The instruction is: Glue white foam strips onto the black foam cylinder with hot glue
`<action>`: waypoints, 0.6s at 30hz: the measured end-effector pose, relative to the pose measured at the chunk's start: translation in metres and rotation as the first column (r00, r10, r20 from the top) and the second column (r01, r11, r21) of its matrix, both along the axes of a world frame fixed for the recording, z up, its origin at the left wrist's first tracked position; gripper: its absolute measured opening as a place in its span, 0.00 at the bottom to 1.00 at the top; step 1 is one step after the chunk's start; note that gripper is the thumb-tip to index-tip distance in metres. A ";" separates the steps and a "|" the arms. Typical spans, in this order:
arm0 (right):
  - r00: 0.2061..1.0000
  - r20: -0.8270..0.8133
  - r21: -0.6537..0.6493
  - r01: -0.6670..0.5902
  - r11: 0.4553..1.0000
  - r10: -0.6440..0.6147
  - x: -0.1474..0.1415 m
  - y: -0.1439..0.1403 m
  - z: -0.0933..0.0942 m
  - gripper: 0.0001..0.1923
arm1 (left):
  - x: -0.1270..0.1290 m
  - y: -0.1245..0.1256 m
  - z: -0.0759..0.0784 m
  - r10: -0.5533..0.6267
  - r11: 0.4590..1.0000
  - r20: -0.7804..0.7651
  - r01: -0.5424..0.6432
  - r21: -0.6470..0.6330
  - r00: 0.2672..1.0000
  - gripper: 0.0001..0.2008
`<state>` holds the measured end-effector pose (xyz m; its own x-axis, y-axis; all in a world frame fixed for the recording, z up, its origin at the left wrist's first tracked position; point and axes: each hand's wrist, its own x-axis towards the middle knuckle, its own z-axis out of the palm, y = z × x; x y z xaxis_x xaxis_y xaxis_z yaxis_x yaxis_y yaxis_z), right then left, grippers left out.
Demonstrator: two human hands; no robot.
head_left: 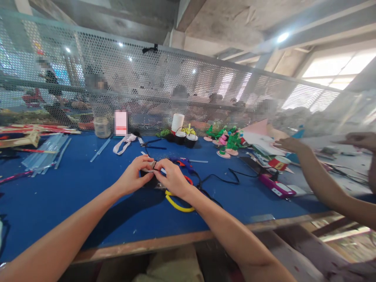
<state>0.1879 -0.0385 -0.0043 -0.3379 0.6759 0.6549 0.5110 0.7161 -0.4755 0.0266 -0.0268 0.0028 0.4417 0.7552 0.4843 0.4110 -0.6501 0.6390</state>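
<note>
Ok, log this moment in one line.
left hand: holding small grey piece | right hand: holding same piece | near right hand: blue glue gun

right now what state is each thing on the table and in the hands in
left hand: pinching small grey piece
right hand: fingers on the same piece
white spool: upright
clear jar: upright, lid unclear
small buckets: upright, handles raised
pale ribbon: lying loose
translucent sticks: loosely piled
</note>
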 end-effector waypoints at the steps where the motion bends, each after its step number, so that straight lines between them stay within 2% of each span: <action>1: 1.000 0.006 0.002 -0.005 1.000 0.005 0.000 0.000 0.000 0.06 | 0.000 0.000 0.000 -0.004 1.000 0.004 0.004 -0.007 1.000 0.09; 4: 0.999 -0.011 0.018 -0.033 0.999 0.033 0.000 -0.001 0.002 0.05 | -0.001 0.001 0.002 -0.008 0.999 0.042 0.009 -0.042 0.999 0.10; 7: 0.996 -0.087 0.035 -0.018 0.999 0.021 0.008 0.004 0.007 0.02 | -0.003 0.003 0.003 0.018 0.990 0.130 0.000 -0.141 0.991 0.12; 9: 0.986 -0.137 0.011 0.098 0.995 -0.096 0.021 0.012 0.010 0.05 | -0.004 0.004 0.004 0.049 0.967 0.206 0.005 -0.255 0.977 0.13; 10: 0.969 -0.144 -0.018 0.199 0.980 -0.200 0.030 0.018 0.011 0.07 | -0.005 0.004 0.004 0.065 0.949 0.242 0.016 -0.316 0.968 0.14; 12: 0.899 -0.040 -0.082 0.432 0.898 -0.436 0.049 0.031 0.009 0.09 | -0.005 0.005 0.004 0.093 0.906 0.299 0.044 -0.421 0.950 0.15; 14: 0.784 0.178 -0.163 0.619 0.768 -0.594 0.067 0.044 0.003 0.10 | -0.004 0.006 0.003 0.111 0.870 0.329 0.068 -0.489 0.938 0.17; 15: 0.748 0.311 -0.223 0.657 0.720 -0.586 0.074 0.049 -0.001 0.10 | -0.004 0.006 0.003 0.118 0.857 0.336 0.075 -0.510 0.935 0.17; 18: 0.742 0.405 -0.298 0.659 0.690 -0.534 0.085 0.062 -0.014 0.09 | -0.004 0.007 0.002 0.130 0.838 0.348 0.085 -0.540 0.929 0.18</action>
<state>0.2729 0.0238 -0.0178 0.1162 0.9666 0.2284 0.9086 -0.0105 -0.4176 0.0229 -0.0202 0.0045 0.2995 0.9469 0.1172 0.0956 -0.1520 0.9837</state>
